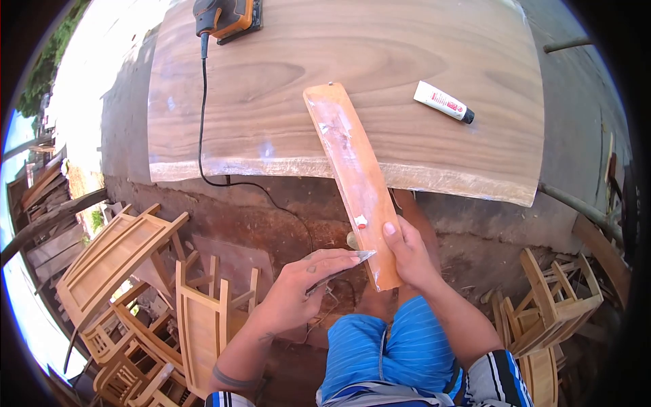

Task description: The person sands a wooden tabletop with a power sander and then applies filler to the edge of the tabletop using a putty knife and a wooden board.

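My right hand (pixel 411 249) grips the lower right edge of a long wooden board (pixel 363 159), with the thumb on top. The board is held at a slant, its upper part over the slab. Whitish paste smears run down its face, and a small white dab with red (pixel 361 222) sits near the lower end. My left hand (pixel 298 285) is closed round a pointed metal blade (pixel 368 255), whose tip meets or nearly meets the board's lower left edge. Its handle is mostly hidden by the fingers. A white tube with a black cap (pixel 444 102) lies on the slab to the right.
The large wooden slab (pixel 271 122) has a rough front edge. An orange and black power sander (pixel 227 19) rests on it, its black cord (pixel 202 122) hanging over the edge. Wooden chair frames (pixel 122 264) crowd the lower left; more wooden frames (pixel 553 298) stand at right.
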